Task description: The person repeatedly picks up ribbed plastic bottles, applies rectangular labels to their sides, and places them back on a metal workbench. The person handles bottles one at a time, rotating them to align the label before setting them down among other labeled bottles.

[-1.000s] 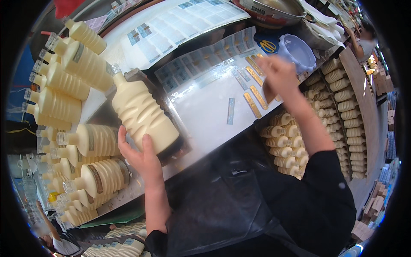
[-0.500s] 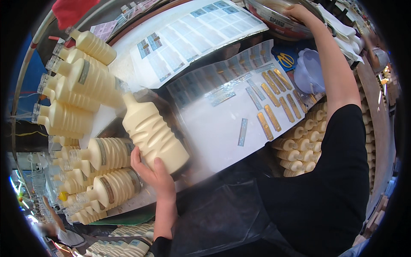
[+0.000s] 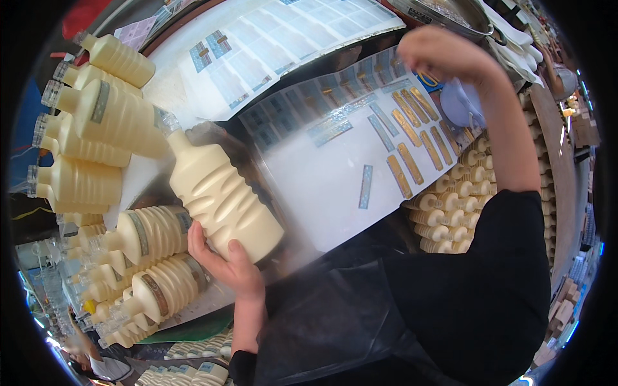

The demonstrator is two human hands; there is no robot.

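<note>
- The left hand (image 3: 226,262) keeps its clasp on the base of the cream ribbed bottle (image 3: 219,199), lying tilted near the table's (image 3: 322,193) left edge
- The right hand (image 3: 444,55) has lifted off the sticker sheet (image 3: 360,109) toward the far edge, clenched; whether it pinches a sticker, I cannot tell; labelling looks underway

Along the left edge of the frame, cream ribbed bottles (image 3: 96,128) lie stacked on their sides, some banded with a narrow label, and further labelled bottles (image 3: 154,283) pile up at lower left. Across the top centre lies a large white sheet of blue-and-white labels (image 3: 270,45), with a second label sheet (image 3: 335,167) below it carrying gold strip stickers (image 3: 412,138) toward its right side. At the right edge, rows of small cream bottles (image 3: 457,206) stand packed together, and a metal bowl (image 3: 450,13) sits at the top.
</note>
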